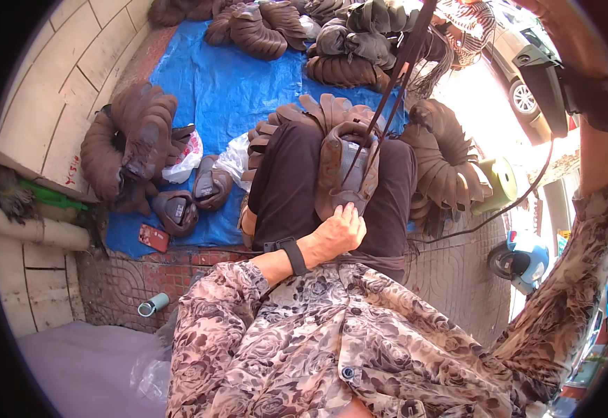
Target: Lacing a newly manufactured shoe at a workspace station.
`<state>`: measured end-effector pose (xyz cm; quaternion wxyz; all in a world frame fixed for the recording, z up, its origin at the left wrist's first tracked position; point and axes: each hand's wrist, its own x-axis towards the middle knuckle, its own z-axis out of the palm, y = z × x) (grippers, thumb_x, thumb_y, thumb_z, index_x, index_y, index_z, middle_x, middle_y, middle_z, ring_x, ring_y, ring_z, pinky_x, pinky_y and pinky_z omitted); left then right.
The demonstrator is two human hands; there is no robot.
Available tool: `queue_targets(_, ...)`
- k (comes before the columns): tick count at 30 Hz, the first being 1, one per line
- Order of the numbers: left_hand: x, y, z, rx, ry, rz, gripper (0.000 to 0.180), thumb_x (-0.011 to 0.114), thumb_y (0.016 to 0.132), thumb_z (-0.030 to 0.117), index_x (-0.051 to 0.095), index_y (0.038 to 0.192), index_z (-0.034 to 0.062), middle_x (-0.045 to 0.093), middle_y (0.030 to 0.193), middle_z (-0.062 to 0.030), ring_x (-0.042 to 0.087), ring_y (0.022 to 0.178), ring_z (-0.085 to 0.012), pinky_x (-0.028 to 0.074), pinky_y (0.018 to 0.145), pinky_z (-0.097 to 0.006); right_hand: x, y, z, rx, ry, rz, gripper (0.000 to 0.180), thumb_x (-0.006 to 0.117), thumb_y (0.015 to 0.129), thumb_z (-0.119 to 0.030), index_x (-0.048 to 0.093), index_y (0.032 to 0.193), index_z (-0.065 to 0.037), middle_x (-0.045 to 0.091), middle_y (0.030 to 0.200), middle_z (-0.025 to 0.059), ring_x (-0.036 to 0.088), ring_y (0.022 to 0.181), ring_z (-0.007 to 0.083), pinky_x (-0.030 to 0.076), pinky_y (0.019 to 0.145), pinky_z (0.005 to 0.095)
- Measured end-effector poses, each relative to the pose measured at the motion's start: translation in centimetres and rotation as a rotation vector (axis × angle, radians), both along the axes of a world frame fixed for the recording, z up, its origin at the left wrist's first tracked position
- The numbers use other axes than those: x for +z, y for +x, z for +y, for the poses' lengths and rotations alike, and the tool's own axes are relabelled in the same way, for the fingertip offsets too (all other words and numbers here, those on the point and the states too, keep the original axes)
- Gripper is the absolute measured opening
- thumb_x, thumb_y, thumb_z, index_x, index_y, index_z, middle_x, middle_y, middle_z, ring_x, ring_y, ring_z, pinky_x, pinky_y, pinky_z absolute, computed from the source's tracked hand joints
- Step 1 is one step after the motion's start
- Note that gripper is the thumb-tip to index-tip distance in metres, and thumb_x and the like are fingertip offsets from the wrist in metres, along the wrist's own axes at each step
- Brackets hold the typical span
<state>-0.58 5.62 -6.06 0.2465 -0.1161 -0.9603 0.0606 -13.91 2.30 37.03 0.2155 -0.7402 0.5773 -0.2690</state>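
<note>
A brown shoe upper (330,164) with a grey tongue lies between my knees. My left hand (342,228) is closed on its near end, fingers bent over the edge. Two long dark laces (392,94) run taut from the upper's opening to the top edge of the picture. My right arm is raised high at the right, and only part of my right hand (568,31) shows at the upper right rim. Its fingers are cut off, so what they hold is hidden. Behind my knees, more uppers (318,108) stand nested in a fanned row.
Nested uppers (133,136) lie left on a blue tarp (231,90), near two single uppers (176,212) and a red phone (153,237). Another stack (440,150) and a green roll (497,184) stand right. Beyond are a person (465,31), a scooter (529,263) and a car (504,59).
</note>
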Motion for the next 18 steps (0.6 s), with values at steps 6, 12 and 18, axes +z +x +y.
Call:
queue_targets(6, 0.4, -0.1, 0.0, -0.012, 0.039, -0.068, 0.033, 0.056, 0.076, 0.014, 0.058, 0.101, -0.0067, 0.061, 0.100, -0.0259, 0.061, 0.098, -0.0362, 0.052, 0.081, -0.040, -1.1, -1.4, 0.5, -0.009, -0.033, -0.019, 0.027, 0.048, 0.096, -0.018, 0.059, 0.084, 0.003, 0.055, 0.055, 0.0017, 0.054, 0.045, 0.0080, 0.046, 0.044, 0.0185)
queue_targets(12, 0.3, 0.0, -0.2, 0.011, 0.073, -0.125, 0.035, 0.058, 0.074, 0.013, 0.057, 0.103, -0.0067, 0.060, 0.101, -0.0256, 0.059, 0.101, -0.0357, 0.050, 0.084, -0.037, -2.0, -3.0, 1.5, 0.016, -0.104, 0.015, 0.026, 0.049, 0.096, -0.018, 0.059, 0.085, 0.003, 0.055, 0.055, 0.0016, 0.054, 0.045, 0.0078, 0.046, 0.043, 0.0183)
queue_targets(18, 0.5, 0.3, 0.0, 0.010, 0.096, -0.136, 0.038, 0.059, 0.072, 0.012, 0.056, 0.105, -0.0068, 0.058, 0.103, -0.0257, 0.058, 0.103, -0.0363, 0.049, 0.085, -0.039, -2.6, -4.7, 1.4, 0.039, -0.154, -0.008, 0.027, 0.050, 0.096, -0.020, 0.059, 0.085, 0.002, 0.055, 0.055, 0.0011, 0.056, 0.046, 0.0075, 0.045, 0.041, 0.0169)
